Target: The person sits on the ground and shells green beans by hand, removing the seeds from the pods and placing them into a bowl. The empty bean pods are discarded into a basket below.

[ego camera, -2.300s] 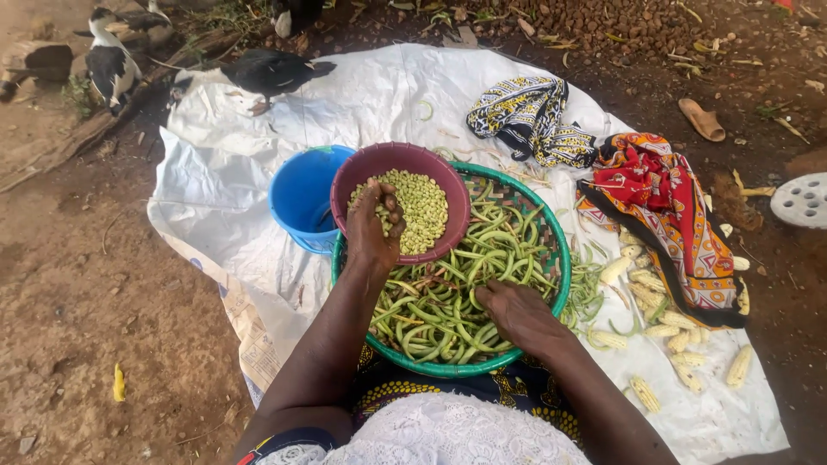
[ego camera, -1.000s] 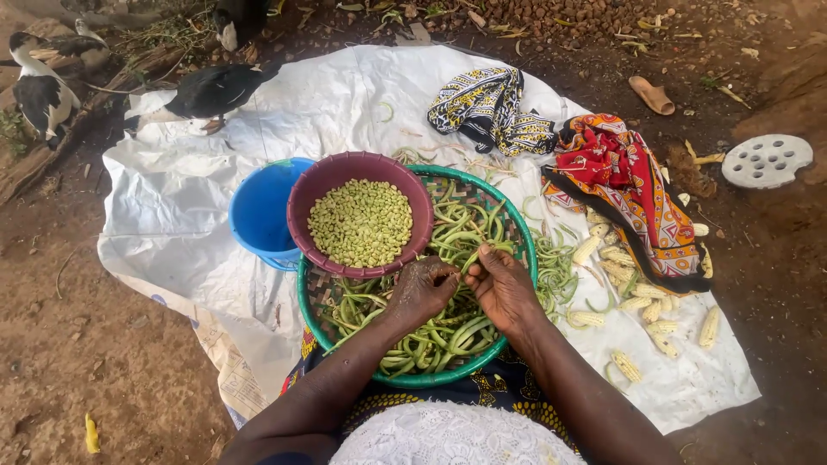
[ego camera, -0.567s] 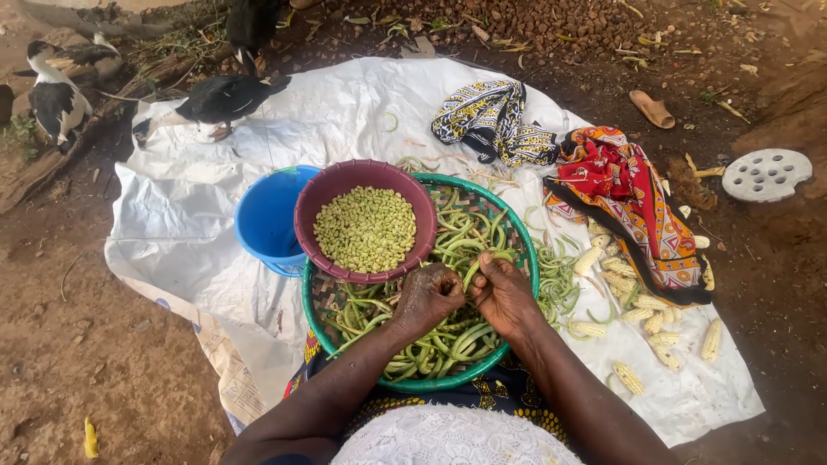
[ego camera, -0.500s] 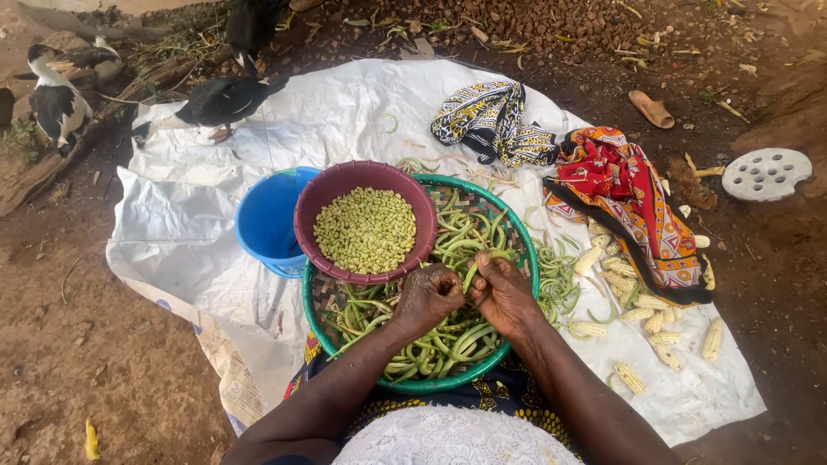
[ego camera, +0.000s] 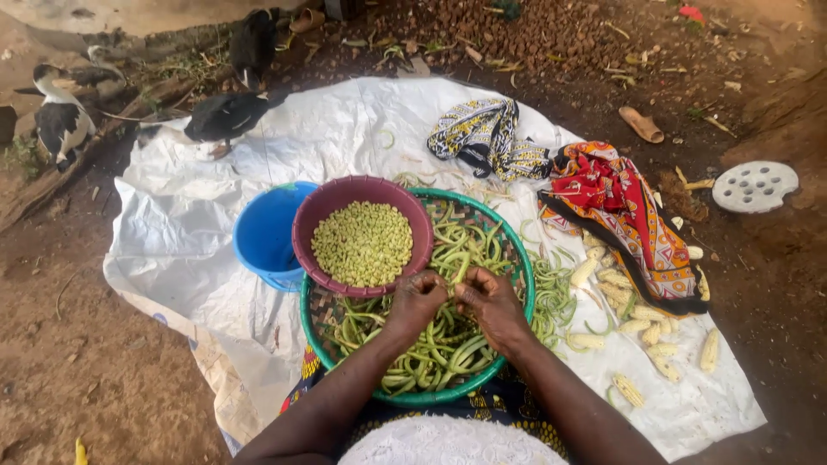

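Observation:
My left hand point(ego camera: 417, 301) and my right hand point(ego camera: 491, 303) meet over a green woven basket point(ego camera: 519, 261) full of green bean pods point(ego camera: 435, 353). Both pinch one pod point(ego camera: 459, 269) between their fingertips. Just beyond the hands a maroon bowl point(ego camera: 345, 191) rests on the basket's far rim, filled with shelled pale green beans point(ego camera: 363, 243). A blue bucket point(ego camera: 262, 232) stands to the left of the bowl.
Everything sits on a white sheet point(ego camera: 172, 224) spread on bare earth. Empty pods point(ego camera: 551, 297) and small maize cobs point(ego camera: 642, 340) lie to the right, beside a red patterned cloth point(ego camera: 624, 220) and a black-and-white cloth point(ego camera: 482, 133). Dark birds point(ego camera: 226, 116) stand at the sheet's far left.
My left hand came back from the maroon bowl to the basket. Both hands now hold a pod together over the pile. The view has shifted slightly.

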